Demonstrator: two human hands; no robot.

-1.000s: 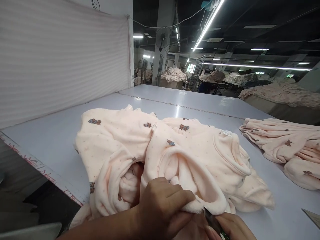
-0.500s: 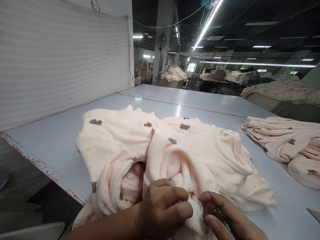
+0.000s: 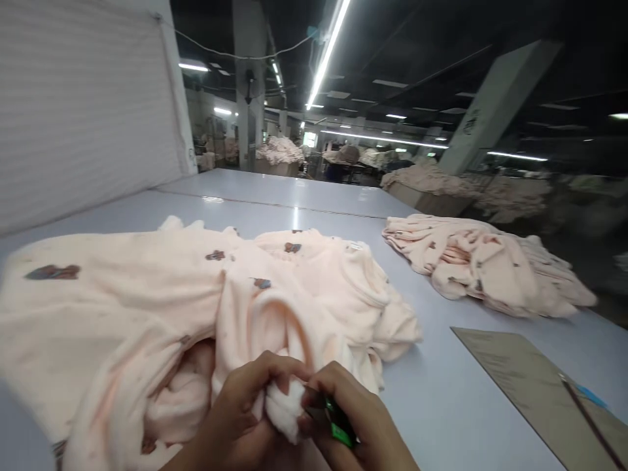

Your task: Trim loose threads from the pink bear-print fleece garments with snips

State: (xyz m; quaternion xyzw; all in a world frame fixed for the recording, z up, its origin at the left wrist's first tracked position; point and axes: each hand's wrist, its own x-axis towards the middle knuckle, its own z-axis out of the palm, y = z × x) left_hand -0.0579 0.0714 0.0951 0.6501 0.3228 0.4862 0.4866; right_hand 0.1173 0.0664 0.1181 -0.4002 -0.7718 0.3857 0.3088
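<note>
A pale pink fleece garment (image 3: 314, 275) with small printed figures lies bunched on the table in front of me. My left hand (image 3: 250, 405) is closed on a fold of it, and a white fluffy end (image 3: 285, 409) bulges out between my hands. My right hand (image 3: 358, 412) touches the left at the fingertips. In its fingers are small thread snips (image 3: 341, 428), dark with a bright green part; the blades are blurred and partly hidden by the fingers. An opening in the garment shows rolled fabric inside, left of my left hand.
Another heap of pink fleece garments (image 3: 481, 261) lies to the right on the pale table (image 3: 422, 386). Nearer, a brown flat board (image 3: 510, 366) carries a pen-like stick (image 3: 583, 409) and a blue item. A white curtain (image 3: 88, 111) hangs at left; fabric piles stand behind.
My view has turned right, bringing the brown board into sight. My hands have come together at the white fluffy end, and more of the green on the snips shows.
</note>
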